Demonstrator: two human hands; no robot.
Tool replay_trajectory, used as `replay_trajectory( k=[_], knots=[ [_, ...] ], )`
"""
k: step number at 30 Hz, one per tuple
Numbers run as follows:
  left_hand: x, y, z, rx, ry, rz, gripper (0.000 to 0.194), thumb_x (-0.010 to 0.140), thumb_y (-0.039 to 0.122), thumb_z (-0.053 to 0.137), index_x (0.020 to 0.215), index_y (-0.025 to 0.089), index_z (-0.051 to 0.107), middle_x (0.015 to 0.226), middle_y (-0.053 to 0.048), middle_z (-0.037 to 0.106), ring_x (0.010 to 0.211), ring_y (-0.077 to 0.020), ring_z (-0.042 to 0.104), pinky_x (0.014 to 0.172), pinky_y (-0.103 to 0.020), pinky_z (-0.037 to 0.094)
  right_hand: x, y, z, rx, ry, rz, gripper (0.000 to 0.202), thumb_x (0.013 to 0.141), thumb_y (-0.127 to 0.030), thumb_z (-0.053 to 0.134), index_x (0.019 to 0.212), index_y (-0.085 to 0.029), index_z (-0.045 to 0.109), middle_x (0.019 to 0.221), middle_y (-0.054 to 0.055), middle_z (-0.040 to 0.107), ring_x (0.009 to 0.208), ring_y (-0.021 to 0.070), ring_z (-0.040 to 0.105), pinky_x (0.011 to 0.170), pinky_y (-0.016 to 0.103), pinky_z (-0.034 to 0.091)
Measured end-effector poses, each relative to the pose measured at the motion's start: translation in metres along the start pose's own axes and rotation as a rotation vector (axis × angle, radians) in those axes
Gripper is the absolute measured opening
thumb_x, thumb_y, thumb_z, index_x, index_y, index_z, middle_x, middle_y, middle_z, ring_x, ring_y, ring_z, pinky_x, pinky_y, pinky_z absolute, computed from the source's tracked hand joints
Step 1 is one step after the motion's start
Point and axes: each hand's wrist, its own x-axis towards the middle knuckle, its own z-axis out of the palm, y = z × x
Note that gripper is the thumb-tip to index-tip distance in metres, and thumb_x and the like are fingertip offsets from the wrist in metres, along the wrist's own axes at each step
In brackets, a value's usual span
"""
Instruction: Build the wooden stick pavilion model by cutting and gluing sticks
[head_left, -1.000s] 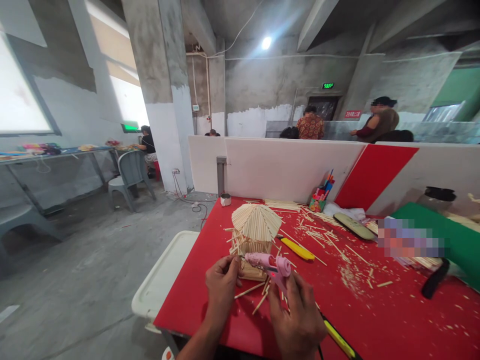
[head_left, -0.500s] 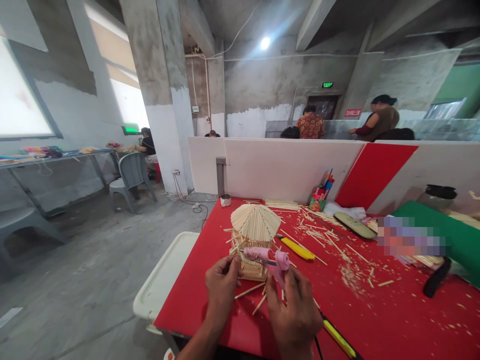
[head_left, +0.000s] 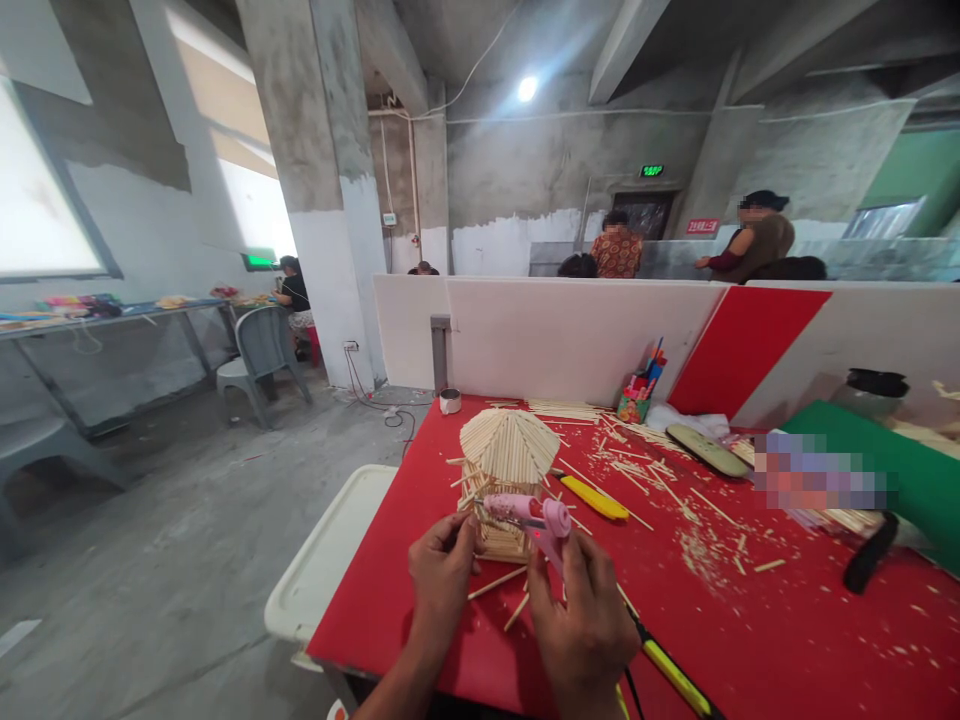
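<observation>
1. Right now your right hand is wrapped around the grip of the pink glue gun, fingers curled tight about the handle, with the nozzle pointing left at the stick house.
2. Your left hand sits just beside the base of that house, the thumb and fingertips drawn together at its lower wall; whether they pinch a stick there is too small to tell.
3. That stick house stands upright on the red table, near its left edge, with a fan-shaped roof of pale sticks and loose ends poking out of the walls.
4. Loose sticks lie on the red surface between your two hands and in front of the house.
5. Just right of the house lies a yellow utility knife, and a second yellow-handled tool lies near your right wrist.
6. Further back, a cup of coloured pens stands against the white and red partition.
7. Beyond that partition, other people sit or stand at their own work, well apart from you.
</observation>
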Motion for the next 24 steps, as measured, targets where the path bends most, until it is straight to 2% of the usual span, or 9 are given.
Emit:
replay_trajectory(
  k=[12,18,24],
  knots=[
    [0.0004,-0.006,0.0008,-0.061,0.014,-0.051,0.033,0.06,0.042,0.073,0.074,0.013,0.074,0.047,0.0,0.063,0.034,-0.0097,0.049,0.037,-0.02,0.04,0.0013,-0.0021,-0.0005,-0.009,-0.01,0.005,0.023,0.091,-0.031,0.055,0.102,-0.011,0.061,0.09,0.01,0.068,0.077,0.0184,0.066,0.065,0.026,0.048],
    [-0.0002,-0.0037,0.0003,-0.024,-0.02,-0.02,0.032,0.067,0.046,0.069,0.062,0.014,0.07,0.047,0.001,0.06,0.035,-0.0087,0.047,0.038,-0.019,0.039,0.0008,-0.0019,0.0005,-0.004,-0.006,0.012,0.024,0.089,-0.031,0.057,0.103,-0.012,0.061,0.091,0.01,0.069,0.078,0.0186,0.066,0.066,0.026,0.048],
    [-0.0001,-0.0024,0.0022,-0.033,-0.02,-0.027,0.033,0.066,0.047,0.069,0.059,0.015,0.067,0.045,0.002,0.057,0.034,-0.008,0.046,0.037,-0.019,0.037,0.0025,-0.0029,0.0006,0.002,-0.016,0.019,0.023,0.09,-0.031,0.056,0.103,-0.013,0.061,0.092,0.009,0.068,0.078,0.0181,0.066,0.066,0.026,0.048]
  ],
)
